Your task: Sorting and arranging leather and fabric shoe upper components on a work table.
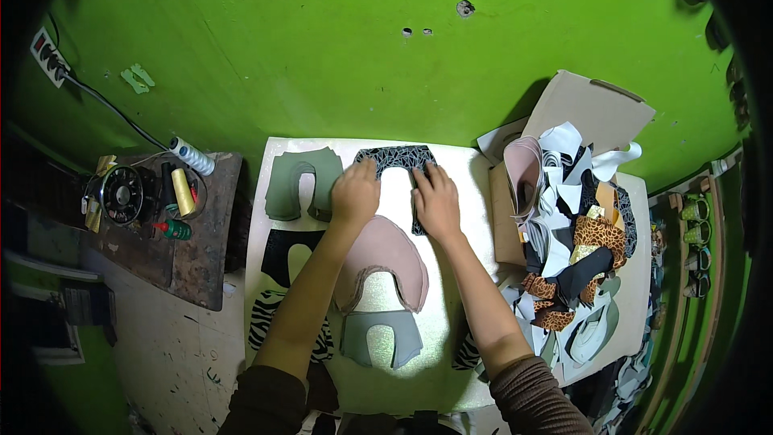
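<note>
A black U-shaped shoe-upper piece with a pale crackle pattern (394, 156) lies at the far edge of the pale tabletop (455, 274). My left hand (357, 192) is at its left arm, fingers bent down onto the material and partly hiding it. On the right arm of the piece rests my right hand (437, 200), its fingers stretched forward and slightly apart. Green U-shaped pieces (283, 181) are stacked left of my left hand. Nearer, between my forearms, are a pink curved stack (386, 254) and a grey-green stack (407, 338).
A cardboard box (507, 217) overflows with fabric scraps (600, 234) at the right. Black (278, 262) and zebra-striped pieces (263, 318) lie at the left. Beyond them, a dark side table (201, 266) carries thread cones (192, 155) and a green bottle (175, 229). A green wall (322, 48) stands behind.
</note>
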Demonstrator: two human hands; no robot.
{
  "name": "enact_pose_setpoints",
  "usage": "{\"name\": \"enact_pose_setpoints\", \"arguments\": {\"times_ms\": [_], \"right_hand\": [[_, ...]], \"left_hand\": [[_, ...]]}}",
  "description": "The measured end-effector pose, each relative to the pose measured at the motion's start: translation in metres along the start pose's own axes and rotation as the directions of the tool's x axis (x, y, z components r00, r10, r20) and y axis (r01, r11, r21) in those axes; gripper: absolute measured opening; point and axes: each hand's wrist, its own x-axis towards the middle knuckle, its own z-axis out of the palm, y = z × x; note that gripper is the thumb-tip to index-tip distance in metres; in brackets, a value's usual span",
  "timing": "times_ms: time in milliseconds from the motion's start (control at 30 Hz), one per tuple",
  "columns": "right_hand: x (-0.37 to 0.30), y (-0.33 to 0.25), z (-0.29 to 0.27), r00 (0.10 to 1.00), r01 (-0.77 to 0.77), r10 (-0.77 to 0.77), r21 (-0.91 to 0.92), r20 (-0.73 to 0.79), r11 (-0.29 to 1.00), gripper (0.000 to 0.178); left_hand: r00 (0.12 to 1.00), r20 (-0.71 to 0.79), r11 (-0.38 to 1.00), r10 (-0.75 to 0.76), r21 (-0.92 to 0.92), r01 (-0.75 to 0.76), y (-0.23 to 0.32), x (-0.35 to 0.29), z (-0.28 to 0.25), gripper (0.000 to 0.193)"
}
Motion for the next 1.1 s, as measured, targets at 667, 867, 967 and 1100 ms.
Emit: {"name": "enact_pose_setpoints", "arguments": {"times_ms": [667, 867, 967, 1100], "right_hand": [[-0.139, -0.023, -0.127, 0.949, -0.258, 0.308, 0.413, -0.059, 0.873, 0.013], [-0.104, 0.051, -0.195, 0.906, -0.078, 0.144, 0.177, -0.398, 0.981, 0.013], [-0.082, 0.098, -0.191, 0.991, -0.053, 0.026, -0.206, -0.134, 0.977, 0.025], [-0.077, 0.111, -0.191, 0.985, -0.047, -0.005, -0.297, -0.175, 0.954, 0.030]], "left_hand": [[0.982, 0.111, 0.740, 0.152, -0.672, -0.039, 0.153, -0.116, -0.077, 0.017], [0.977, 0.077, 0.738, 0.196, -0.668, -0.095, 0.233, -0.088, -0.094, 0.018], [0.983, 0.075, 0.759, 0.168, -0.646, -0.080, 0.262, -0.083, -0.083, 0.018], [0.989, 0.090, 0.773, 0.115, -0.634, -0.032, 0.285, -0.086, -0.083, 0.018]]}}
